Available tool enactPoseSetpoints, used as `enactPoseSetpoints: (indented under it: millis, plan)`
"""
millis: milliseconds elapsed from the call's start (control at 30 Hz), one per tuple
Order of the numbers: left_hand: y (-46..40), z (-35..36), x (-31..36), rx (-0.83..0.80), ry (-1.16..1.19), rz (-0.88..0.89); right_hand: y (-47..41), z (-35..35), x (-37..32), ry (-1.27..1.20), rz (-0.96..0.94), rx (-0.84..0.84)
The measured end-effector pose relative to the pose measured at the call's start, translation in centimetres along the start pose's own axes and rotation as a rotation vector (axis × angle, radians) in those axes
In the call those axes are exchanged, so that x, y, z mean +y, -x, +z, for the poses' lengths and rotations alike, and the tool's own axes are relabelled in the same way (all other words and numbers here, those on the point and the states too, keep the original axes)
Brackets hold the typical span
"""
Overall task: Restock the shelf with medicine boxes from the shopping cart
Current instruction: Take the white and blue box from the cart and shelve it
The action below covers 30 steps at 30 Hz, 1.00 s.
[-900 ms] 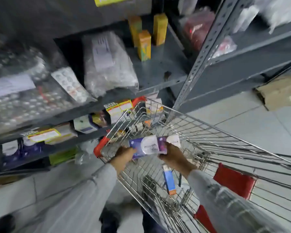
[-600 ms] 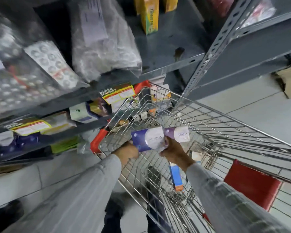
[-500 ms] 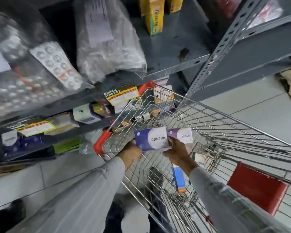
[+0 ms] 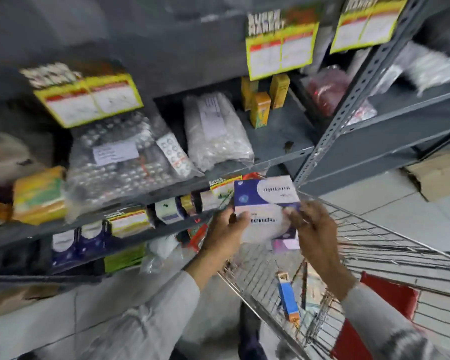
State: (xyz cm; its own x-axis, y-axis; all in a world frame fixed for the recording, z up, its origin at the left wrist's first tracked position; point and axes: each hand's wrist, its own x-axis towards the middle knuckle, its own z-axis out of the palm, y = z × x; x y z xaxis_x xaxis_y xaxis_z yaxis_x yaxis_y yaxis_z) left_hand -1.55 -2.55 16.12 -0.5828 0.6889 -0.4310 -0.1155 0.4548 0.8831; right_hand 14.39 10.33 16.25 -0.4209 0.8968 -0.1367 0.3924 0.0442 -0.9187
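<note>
I hold a small stack of purple and white medicine boxes (image 4: pixel 264 203) between both hands, above the front corner of the wire shopping cart (image 4: pixel 353 245). My left hand (image 4: pixel 226 229) grips the stack's left side and my right hand (image 4: pixel 315 227) its right side. The boxes are level with the edge of the lower grey shelf (image 4: pixel 130 229), which carries similar purple boxes (image 4: pixel 70 245). A blue and orange box (image 4: pixel 287 298) lies on the cart's floor.
The middle shelf (image 4: pixel 278 141) carries plastic bags of blister packs (image 4: pixel 120 162), a bag of white pills (image 4: pixel 216 131) and yellow boxes (image 4: pixel 260 107). Yellow price tags (image 4: pixel 279 45) hang above. A perforated upright (image 4: pixel 348 100) stands right. A cardboard box (image 4: pixel 439 172) lies on the floor.
Both hands have lifted the purple boxes up out of the cart and toward the shelf. The view has tilted upward, showing more of the shelves.
</note>
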Motion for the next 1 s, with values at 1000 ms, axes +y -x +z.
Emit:
enactPoseSetpoints:
  millis: [1000]
  plan:
    - [30.3,-53.7,18.7,0.583,0.314,0.558,22.2,35.4,-52.1,-0.278,-0.647,-0.515]
